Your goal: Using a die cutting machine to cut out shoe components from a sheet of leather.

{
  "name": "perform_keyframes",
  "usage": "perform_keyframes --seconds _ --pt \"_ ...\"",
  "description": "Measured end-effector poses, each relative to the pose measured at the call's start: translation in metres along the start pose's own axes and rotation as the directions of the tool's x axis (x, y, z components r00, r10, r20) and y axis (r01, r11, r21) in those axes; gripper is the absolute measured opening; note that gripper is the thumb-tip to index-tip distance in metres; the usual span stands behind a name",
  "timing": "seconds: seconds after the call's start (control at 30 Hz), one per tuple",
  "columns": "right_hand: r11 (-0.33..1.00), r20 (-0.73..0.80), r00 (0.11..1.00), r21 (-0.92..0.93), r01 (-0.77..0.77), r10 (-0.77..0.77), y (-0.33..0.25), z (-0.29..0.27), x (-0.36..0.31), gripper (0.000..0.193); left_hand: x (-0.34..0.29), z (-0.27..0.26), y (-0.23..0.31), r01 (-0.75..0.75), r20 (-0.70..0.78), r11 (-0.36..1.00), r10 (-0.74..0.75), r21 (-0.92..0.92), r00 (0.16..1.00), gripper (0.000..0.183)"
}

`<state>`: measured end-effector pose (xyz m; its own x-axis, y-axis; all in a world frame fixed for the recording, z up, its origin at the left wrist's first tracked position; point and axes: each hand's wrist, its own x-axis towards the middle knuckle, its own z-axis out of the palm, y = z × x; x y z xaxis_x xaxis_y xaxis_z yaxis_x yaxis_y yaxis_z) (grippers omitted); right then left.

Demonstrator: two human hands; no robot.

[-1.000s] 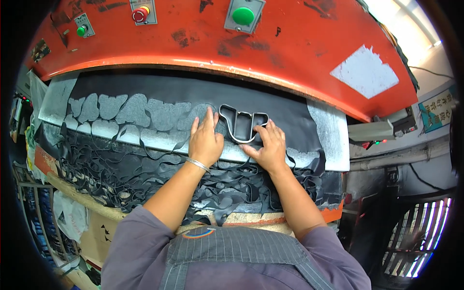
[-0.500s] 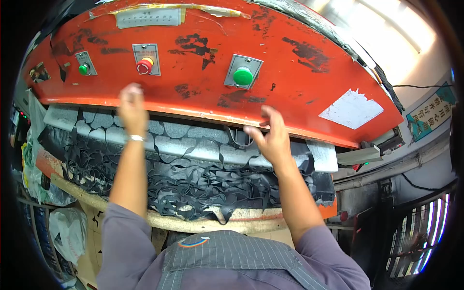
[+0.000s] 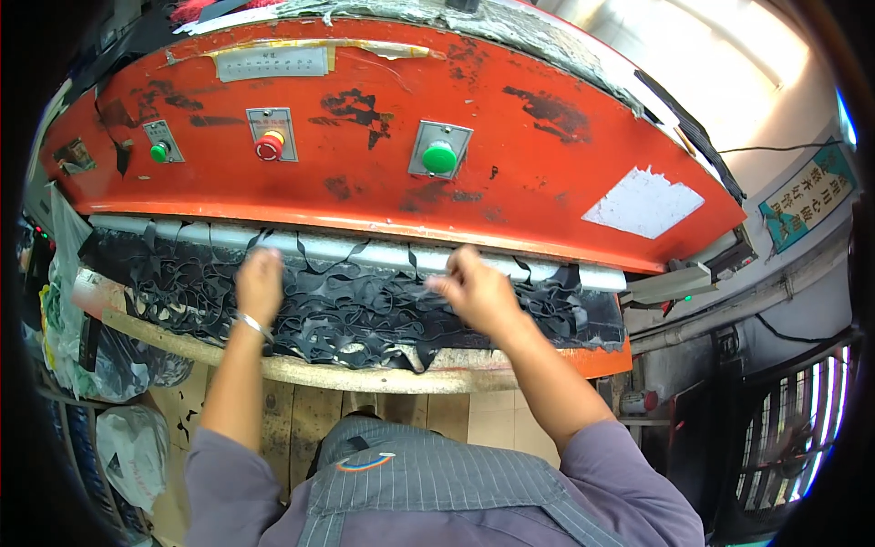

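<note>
Left hand [image 3: 261,284]: blurred, cannot tell whether fingers meet | black scraps [image 3: 365,305]: heaped below and between both hands | pale board [image 3: 387,255]: strip between hands, beyond scraps | right hand [image 3: 480,294]: thumb and fingers apart, above scraps

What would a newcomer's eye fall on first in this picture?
The wide orange-red machine front across the upper picture, where a large green button sits right of a red button. Below lies a tangle of dark strips, with the left hand and right hand seen against it.
</note>
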<state>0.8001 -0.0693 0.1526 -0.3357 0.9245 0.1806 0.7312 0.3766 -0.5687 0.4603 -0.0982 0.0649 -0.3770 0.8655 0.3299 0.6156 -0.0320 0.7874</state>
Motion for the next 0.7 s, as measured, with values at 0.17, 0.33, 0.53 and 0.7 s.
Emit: perform_keyframes --seconds 0.17,0.33,0.53,0.7 --pt "0.959 0.475 0.855 -0.073 0.275 -0.209 0.009 0.049 -0.092 0.057 -0.127 0.039 0.075 -0.385 0.528 0.923 0.338 -0.023 0.779 0.022" --pt "0.929 0.303 0.934 -0.252 0.271 -0.190 -0.001 0.058 -0.107 0.043 -0.140 0.048 0.098 -0.403 0.404 0.898 0.307 0.175 0.862 0.019" --pt "0.886 0.619 0.743 -0.157 0.435 -0.255 0.006 0.038 -0.058 0.039 -0.128 0.051 0.096 -0.392 0.406 0.905 0.299 0.165 0.864 0.016" --pt "0.700 0.590 0.688 -0.270 0.662 -0.423 0.024 0.012 0.083 0.016 -0.102 0.046 0.096 -0.361 0.552 0.927 0.248 0.103 0.796 0.016"
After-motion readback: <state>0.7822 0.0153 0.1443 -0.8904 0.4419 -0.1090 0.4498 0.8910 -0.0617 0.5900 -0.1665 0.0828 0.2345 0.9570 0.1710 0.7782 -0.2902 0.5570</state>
